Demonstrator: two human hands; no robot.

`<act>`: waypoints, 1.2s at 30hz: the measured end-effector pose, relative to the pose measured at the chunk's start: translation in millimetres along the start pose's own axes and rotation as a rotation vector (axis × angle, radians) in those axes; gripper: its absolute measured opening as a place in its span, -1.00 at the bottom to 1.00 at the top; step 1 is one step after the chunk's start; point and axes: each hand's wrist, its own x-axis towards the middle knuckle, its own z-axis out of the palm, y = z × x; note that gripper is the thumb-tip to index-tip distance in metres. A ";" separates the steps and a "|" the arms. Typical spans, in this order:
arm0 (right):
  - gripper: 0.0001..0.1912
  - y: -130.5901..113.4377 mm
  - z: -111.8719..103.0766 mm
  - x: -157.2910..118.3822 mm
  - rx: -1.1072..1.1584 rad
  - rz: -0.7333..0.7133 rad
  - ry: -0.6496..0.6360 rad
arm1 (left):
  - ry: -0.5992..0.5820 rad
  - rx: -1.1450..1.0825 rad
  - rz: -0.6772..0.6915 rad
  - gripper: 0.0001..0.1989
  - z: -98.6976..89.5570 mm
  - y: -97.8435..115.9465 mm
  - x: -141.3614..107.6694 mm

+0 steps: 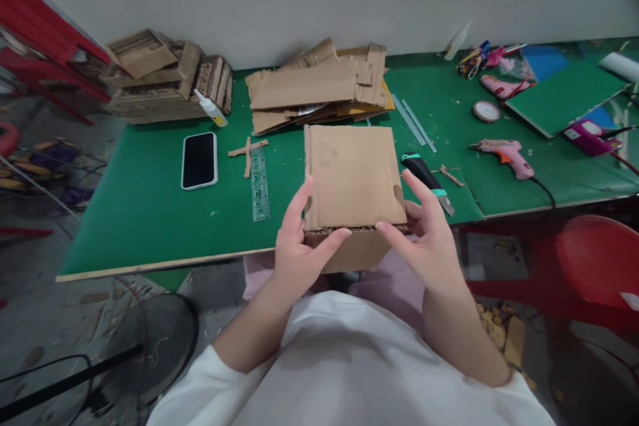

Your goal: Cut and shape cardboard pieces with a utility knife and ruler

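Note:
A square cardboard box is held between both hands at the front edge of the green table. My left hand grips its left side, with the thumb along the front top edge. On the right side my right hand holds the box, its thumb also at the front edge. The top panel lies flat, and corrugated edges show along the front. Right of the box is a black and teal utility knife with its blade out. A clear ruler and thin cardboard scraps lie to the left.
Behind the box are stacked cardboard pieces. A phone, a glue bottle and a cardboard pile are at the left. To the right lie a pink glue gun, tape and a green board.

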 end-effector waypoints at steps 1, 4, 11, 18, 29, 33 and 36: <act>-0.22 -0.1 0.6 0.6 0.004 0.010 -0.005 | -0.002 0.010 0.009 -0.24 -0.4 -0.3 0.0; -0.19 -0.9 3.3 1.9 0.101 -0.001 -0.008 | -0.016 -0.020 0.010 -0.20 -0.3 -1.2 0.3; -0.44 9.7 5.7 11.1 0.330 0.060 0.036 | -0.056 -0.262 -0.212 -0.05 4.9 -9.9 4.1; -0.73 31.4 -1.5 17.2 0.362 0.224 -0.097 | -0.063 -0.382 -0.419 -0.56 11.2 -31.2 12.6; -0.66 58.5 3.5 27.4 0.428 0.249 -0.016 | -0.243 -0.428 -0.453 -0.56 11.5 -42.3 18.1; -0.42 52.5 6.3 29.6 0.499 0.366 0.023 | -0.280 -0.469 -0.495 -0.31 10.1 -42.5 18.8; -0.24 50.4 6.0 30.5 0.519 0.400 0.048 | -0.246 -0.461 -0.510 -0.05 9.9 -45.3 18.6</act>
